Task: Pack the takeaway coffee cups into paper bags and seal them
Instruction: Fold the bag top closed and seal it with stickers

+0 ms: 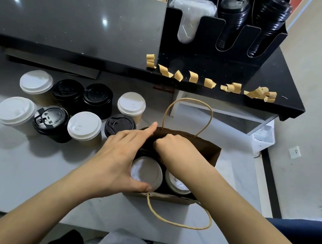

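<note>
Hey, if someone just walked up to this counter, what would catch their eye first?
Probably the open paper bag at center, with two white-lidded cups inside and both hands at its mouth: left hand, right hand. Next, the cluster of eight lidded cups waiting to its left, and curled tape strips along the black shelf edge.

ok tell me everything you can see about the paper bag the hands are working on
The paper bag is brown kraft paper with twisted paper-cord handles, one arching up at the far side, one lying on the white counter at the near side. It stands upright, mouth open, with two white-lidded cups visible inside. The left hand spans its left side, thumb at the near rim, fingers to the far rim. The right hand is curled at the far rim, apparently pinching it.
</note>
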Demonstrator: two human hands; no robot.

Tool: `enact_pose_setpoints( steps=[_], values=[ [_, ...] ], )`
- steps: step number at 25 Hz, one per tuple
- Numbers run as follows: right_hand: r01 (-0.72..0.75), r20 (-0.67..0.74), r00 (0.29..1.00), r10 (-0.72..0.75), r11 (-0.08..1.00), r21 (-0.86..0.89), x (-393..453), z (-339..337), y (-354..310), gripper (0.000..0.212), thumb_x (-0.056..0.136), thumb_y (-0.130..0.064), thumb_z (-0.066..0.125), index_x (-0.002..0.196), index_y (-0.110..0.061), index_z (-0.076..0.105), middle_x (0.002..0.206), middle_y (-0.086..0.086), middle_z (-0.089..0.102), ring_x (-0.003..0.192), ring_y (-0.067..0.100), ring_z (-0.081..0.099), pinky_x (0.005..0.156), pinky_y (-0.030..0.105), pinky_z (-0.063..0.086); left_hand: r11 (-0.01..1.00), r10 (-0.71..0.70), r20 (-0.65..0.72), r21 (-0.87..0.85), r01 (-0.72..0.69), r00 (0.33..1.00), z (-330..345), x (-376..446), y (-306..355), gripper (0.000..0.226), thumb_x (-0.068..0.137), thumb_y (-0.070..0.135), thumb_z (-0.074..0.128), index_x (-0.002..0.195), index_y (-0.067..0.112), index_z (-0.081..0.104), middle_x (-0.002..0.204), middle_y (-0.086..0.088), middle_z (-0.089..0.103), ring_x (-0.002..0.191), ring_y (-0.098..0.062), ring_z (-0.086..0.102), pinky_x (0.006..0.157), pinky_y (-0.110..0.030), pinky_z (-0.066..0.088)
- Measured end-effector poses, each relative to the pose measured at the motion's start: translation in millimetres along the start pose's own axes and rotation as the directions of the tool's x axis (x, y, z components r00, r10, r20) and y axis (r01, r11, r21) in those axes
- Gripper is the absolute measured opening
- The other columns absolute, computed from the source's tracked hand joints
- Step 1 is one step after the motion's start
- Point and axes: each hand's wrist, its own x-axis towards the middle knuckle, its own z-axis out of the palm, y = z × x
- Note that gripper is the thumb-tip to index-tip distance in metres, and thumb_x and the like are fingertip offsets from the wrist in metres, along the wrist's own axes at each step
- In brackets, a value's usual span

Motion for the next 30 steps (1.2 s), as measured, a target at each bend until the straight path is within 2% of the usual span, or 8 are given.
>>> enact_pose_setpoints(
  steps=[4,8,14,16,21,23,26,30],
  values=[
    [-0.033,-0.034,0.999,0.037,0.99,0.135,-4.4,6.8,6.8,0.025,0.1,-0.016,0.055,0.125,-0.012,0.057,0.113,0.01,0.066,0.101,0.032,0.066,0.07,0.036,0.042,1.0,-0.006,-0.003,-0.012,0.005,1.0,0.1,-0.6,-1.1,0.127,0.056,0.069,0.069,0.157,0.047,-0.003,0.152,0.024,0.03,0.138,-0.007,0.026,0.117,-0.033,0.026],
    [-0.016,-0.108,0.993,0.049,0.959,0.285,-26.2,6.4,14.2,0.033,0.102,-0.029,0.055,0.134,-0.019,0.059,0.122,0.004,0.059,0.107,0.027,0.062,0.084,0.038,0.051,1.0,-0.009,-0.014,-0.012,0.009,1.0,0.8,1.0,-1.2,0.125,0.056,0.07,0.069,0.157,0.049,-0.002,0.151,0.024,0.031,0.137,-0.009,0.028,0.116,-0.034,0.027],
    [0.007,-0.348,0.917,0.196,0.863,0.505,-68.7,9.1,36.9,0.019,0.1,-0.032,0.056,0.115,-0.027,0.067,0.103,-0.007,0.066,0.094,0.019,0.062,0.079,0.038,0.051,0.999,-0.006,-0.021,-0.05,0.005,1.0,2.0,1.5,-4.0,0.124,0.055,0.07,0.073,0.157,0.051,0.004,0.148,0.027,0.034,0.135,-0.007,0.032,0.114,-0.033,0.031],
    [0.06,-0.452,0.858,0.242,0.828,0.558,-81.0,15.7,45.7,0.013,0.099,-0.026,0.059,0.106,-0.024,0.07,0.092,-0.007,0.066,0.086,0.016,0.062,0.075,0.039,0.051,0.999,0.0,-0.028,-0.048,-0.001,1.0,1.4,1.7,-5.8,0.125,0.053,0.072,0.072,0.156,0.053,0.005,0.148,0.03,0.032,0.136,-0.005,0.032,0.113,-0.031,0.032],
    [0.134,-0.666,0.593,0.453,0.76,0.636,-102.3,25.6,65.4,0.009,0.097,-0.011,0.063,0.098,-0.012,0.072,0.088,-0.003,0.069,0.081,0.013,0.061,0.074,0.032,0.052,0.999,-0.018,-0.017,-0.036,0.018,1.0,-3.8,1.7,-8.9,0.127,0.05,0.075,0.072,0.157,0.052,0.007,0.15,0.024,0.037,0.138,-0.009,0.036,0.114,-0.036,0.034],
    [0.111,-0.666,0.526,0.529,0.734,0.671,-109.9,31.2,75.0,0.009,0.096,-0.008,0.064,0.098,-0.011,0.073,0.089,-0.004,0.07,0.08,0.01,0.061,0.073,0.024,0.051,0.999,-0.021,-0.021,-0.043,0.02,1.0,-4.2,1.5,-7.9,0.127,0.05,0.075,0.073,0.156,0.052,0.008,0.149,0.024,0.037,0.138,-0.01,0.036,0.114,-0.036,0.033],
    [-0.01,-0.61,0.492,0.621,0.705,0.709,-115.0,54.6,90.8,0.01,0.096,-0.01,0.063,0.097,-0.014,0.073,0.087,-0.006,0.069,0.076,0.009,0.061,0.072,0.023,0.051,0.999,-0.011,-0.019,-0.039,0.01,1.0,-3.9,1.6,-7.6,0.126,0.049,0.074,0.072,0.156,0.052,0.009,0.148,0.025,0.037,0.138,-0.01,0.035,0.112,-0.034,0.032],
    [-0.239,-0.403,0.55,0.731,0.601,0.763,-105.8,113.2,99.1,0.008,0.094,-0.019,0.064,0.094,-0.02,0.072,0.088,-0.006,0.069,0.078,0.014,0.062,0.076,0.04,0.054,0.999,-0.007,-0.033,-0.039,0.006,0.999,-2.9,0.8,-8.4,0.124,0.049,0.074,0.071,0.156,0.051,0.012,0.143,0.025,0.039,0.133,-0.011,0.037,0.109,-0.032,0.032]
  ],
)
